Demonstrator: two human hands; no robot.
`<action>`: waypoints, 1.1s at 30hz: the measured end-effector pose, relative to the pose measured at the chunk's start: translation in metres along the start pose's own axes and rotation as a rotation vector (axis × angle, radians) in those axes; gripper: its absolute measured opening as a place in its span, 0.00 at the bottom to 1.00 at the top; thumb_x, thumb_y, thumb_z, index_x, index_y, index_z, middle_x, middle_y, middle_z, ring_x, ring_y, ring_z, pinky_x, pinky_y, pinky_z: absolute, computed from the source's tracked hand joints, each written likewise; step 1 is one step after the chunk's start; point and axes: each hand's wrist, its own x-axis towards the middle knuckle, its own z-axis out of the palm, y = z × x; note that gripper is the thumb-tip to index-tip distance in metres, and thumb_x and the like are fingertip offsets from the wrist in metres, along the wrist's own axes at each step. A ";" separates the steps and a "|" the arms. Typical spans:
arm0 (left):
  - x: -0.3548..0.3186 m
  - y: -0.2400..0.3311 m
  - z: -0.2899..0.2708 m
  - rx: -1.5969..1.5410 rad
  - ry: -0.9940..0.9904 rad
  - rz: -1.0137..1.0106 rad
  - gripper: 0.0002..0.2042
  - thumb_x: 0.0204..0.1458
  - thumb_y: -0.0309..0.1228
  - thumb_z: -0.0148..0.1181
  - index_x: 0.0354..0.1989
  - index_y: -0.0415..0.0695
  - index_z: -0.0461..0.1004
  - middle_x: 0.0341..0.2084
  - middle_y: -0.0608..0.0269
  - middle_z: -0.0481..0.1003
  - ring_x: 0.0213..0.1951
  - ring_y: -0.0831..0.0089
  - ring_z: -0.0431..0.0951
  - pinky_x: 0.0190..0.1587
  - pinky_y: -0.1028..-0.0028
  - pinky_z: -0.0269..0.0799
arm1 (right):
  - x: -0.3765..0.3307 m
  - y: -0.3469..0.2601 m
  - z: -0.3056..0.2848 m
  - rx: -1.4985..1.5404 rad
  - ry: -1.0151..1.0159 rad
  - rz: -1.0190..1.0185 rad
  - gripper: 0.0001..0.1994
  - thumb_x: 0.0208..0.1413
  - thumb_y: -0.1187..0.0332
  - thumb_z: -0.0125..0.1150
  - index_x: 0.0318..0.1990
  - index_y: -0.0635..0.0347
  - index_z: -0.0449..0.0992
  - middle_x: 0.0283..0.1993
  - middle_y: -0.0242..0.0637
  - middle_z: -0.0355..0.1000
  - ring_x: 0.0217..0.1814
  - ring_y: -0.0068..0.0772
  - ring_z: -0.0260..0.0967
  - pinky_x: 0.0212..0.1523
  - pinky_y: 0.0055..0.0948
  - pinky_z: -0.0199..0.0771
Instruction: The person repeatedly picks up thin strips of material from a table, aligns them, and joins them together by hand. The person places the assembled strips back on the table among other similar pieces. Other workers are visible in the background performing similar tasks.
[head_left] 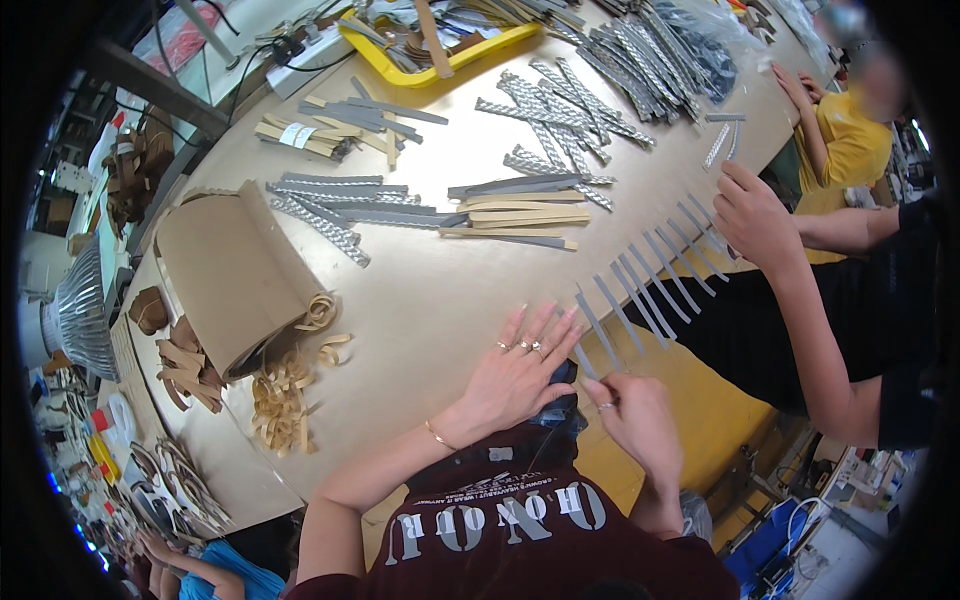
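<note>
My left hand (518,372) lies flat near the table's front edge with its fingers stretched out. Its fingertips rest by the top of a narrow grey strip (586,358). My right hand (637,418) is curled just past the edge, thumb and forefinger closed at the strip's lower end; the exact grip is partly hidden. Several more grey strips (650,300) lie side by side along the edge to the right, their ends jutting over it. Ahead of my hands is a stack of grey and tan strips (525,212).
At left stand a curved brown sheet (232,278) and tan curled offcuts (283,400). Silver braided strips (560,110) and a yellow tray (400,75) lie farther back. On the right, a co-worker's hands (752,215) work over the strip row; another person in yellow (850,140) sits beyond.
</note>
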 end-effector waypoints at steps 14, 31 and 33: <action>-0.057 -0.026 -0.031 -0.204 0.508 -0.354 0.19 0.52 0.27 0.64 0.54 0.45 0.75 0.66 0.47 0.62 0.68 0.51 0.61 0.70 0.51 0.48 | 0.148 -0.080 0.032 0.054 0.361 -0.482 0.09 0.53 0.63 0.67 0.39 0.55 0.80 0.36 0.38 0.73 0.41 0.43 0.72 0.42 0.42 0.70; -0.026 -0.022 -0.081 -1.004 0.915 -0.251 0.11 0.56 0.21 0.63 0.46 0.35 0.77 0.41 0.52 0.80 0.43 0.68 0.80 0.49 0.71 0.73 | 0.077 -0.079 0.012 0.325 0.227 -0.862 0.05 0.58 0.71 0.61 0.41 0.54 0.76 0.38 0.30 0.73 0.44 0.32 0.71 0.50 0.33 0.59; -0.026 -0.017 -0.081 -0.936 0.959 -0.329 0.07 0.56 0.17 0.61 0.42 0.34 0.78 0.35 0.53 0.80 0.40 0.70 0.80 0.47 0.72 0.75 | 0.072 -0.079 0.013 0.446 0.180 -0.805 0.03 0.61 0.71 0.58 0.40 0.57 0.74 0.35 0.31 0.72 0.41 0.33 0.70 0.51 0.33 0.58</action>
